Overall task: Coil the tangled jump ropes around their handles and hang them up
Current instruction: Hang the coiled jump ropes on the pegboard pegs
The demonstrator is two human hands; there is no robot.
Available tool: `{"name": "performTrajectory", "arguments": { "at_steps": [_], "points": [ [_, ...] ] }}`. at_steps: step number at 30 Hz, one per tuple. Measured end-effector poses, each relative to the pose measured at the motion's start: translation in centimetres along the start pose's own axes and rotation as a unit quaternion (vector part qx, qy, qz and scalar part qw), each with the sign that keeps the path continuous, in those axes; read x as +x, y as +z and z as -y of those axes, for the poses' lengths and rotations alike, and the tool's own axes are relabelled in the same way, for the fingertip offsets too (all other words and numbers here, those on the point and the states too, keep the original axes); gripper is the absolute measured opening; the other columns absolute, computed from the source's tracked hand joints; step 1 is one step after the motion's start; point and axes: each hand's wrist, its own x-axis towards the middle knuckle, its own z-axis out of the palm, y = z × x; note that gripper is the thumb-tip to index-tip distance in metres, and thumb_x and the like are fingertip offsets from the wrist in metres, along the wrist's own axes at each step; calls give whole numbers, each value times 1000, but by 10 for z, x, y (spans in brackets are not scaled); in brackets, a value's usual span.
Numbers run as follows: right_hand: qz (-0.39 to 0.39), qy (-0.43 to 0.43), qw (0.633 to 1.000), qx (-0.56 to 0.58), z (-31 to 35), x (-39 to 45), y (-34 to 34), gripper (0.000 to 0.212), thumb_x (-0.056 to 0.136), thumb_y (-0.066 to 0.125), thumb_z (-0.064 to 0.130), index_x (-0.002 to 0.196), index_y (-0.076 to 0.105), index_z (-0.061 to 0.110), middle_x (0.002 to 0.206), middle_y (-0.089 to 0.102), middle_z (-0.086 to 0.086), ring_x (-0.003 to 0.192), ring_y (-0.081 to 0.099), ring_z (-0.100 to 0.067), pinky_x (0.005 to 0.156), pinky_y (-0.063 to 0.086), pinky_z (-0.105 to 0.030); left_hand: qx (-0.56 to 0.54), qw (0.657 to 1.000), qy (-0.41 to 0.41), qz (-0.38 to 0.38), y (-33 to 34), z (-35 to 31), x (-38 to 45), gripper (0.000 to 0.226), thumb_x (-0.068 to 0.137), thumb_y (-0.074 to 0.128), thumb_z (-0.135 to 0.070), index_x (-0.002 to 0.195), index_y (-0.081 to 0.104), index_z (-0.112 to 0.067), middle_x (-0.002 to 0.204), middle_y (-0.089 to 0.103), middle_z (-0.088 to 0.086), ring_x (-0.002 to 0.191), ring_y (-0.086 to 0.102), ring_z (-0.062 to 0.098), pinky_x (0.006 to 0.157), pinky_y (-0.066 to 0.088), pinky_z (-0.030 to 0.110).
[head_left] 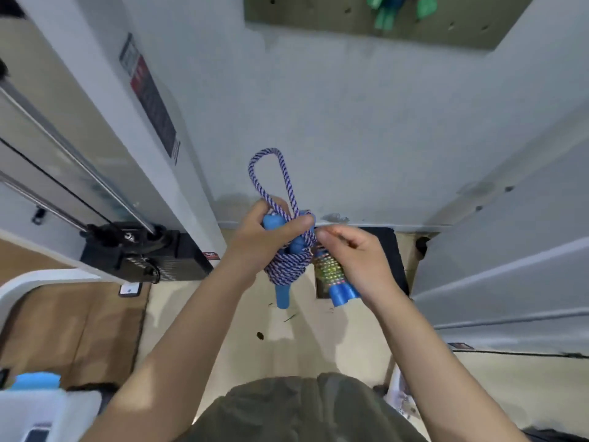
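Observation:
My left hand (271,236) grips a blue-handled jump rope (287,266) whose purple-and-white striped cord is coiled around the two handles; one loop (271,173) sticks up above my fist. My right hand (353,260) is closed on a second bundle (331,275), a multicoloured beaded rope wound on blue handles, whose ends poke out below the palm. Both hands are close together in front of the white wall. High on the wall a pegboard (302,17) carries a green-handled rope (387,11).
A white gym machine with a black weight stack (149,253) stands to the left. A white panel (510,250) runs along the right. Below are a pale floor (302,339) and a brown mat (73,330). A white box with a blue object (35,381) sits bottom left.

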Motion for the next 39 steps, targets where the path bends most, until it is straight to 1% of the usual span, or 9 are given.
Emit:
{"name": "performTrajectory", "arguments": {
  "at_steps": [2,6,12,16,21,25,30,33,39],
  "points": [
    [-17,-32,999,-6,29,-5,3,17,89,67,8,80,77,19,82,74,4,78,66,-10,74,51,-25,-8,999,23,-21,-3,-26,-6,26,81,79,-21,82,53,-23,69,60,-6,61,60,4,62,50,21],
    [-40,-123,988,-81,54,-2,-7,6,84,73,10,85,77,15,89,69,3,95,64,-13,86,49,-23,-21,998,62,-10,-15,-44,-8,18,83,77,-19,89,61,-21,79,71,-8,78,69,13,80,56,34],
    [-55,-89,994,-41,61,7,-18,14,81,76,5,69,69,8,64,69,0,59,62,-12,63,53,-23,64,995,68,28,-13,-42,-6,11,82,79,-16,90,73,-16,87,74,-4,83,71,13,79,59,29],
    [-71,-92,992,-44,65,25,-31,26,80,79,15,70,61,-1,68,66,-11,60,55,-13,62,48,-25,83,994,62,41,4,-46,8,17,79,80,-13,95,74,-11,88,75,-3,77,72,8,69,56,20],
    [-5,-10,1000,-7,63,55,-69,7,87,70,16,81,72,14,72,68,10,57,54,3,56,38,-15,159,982,57,82,38,-43,39,19,78,82,-14,95,74,-13,82,75,-6,78,72,7,70,55,18],
    [23,2,1000,13,60,92,-103,14,92,65,14,102,74,16,81,71,15,59,58,5,53,42,-10,227,966,52,114,79,-52,76,16,78,82,-19,92,75,-19,83,74,-11,77,68,-1,68,50,10],
    [69,-18,997,-16,73,136,-132,25,90,68,23,94,72,-2,67,63,-6,57,54,-9,53,42,-17,288,942,64,161,123,-69,122,25,74,84,-14,98,76,-11,92,75,-8,84,67,-2,74,48,9],
    [72,-36,997,8,79,160,-147,26,90,68,17,89,68,-9,63,58,-10,51,47,-10,51,39,-20,261,953,61,139,138,-74,142,22,77,82,-13,98,76,-8,96,77,1,90,70,7,78,51,13],
    [97,-46,994,28,89,203,-173,19,89,69,17,82,67,0,65,58,-6,57,45,-16,53,37,-22,123,990,58,47,148,-91,176,10,90,69,-12,83,74,-6,85,77,3,84,71,12,84,56,24]
  ]
}}
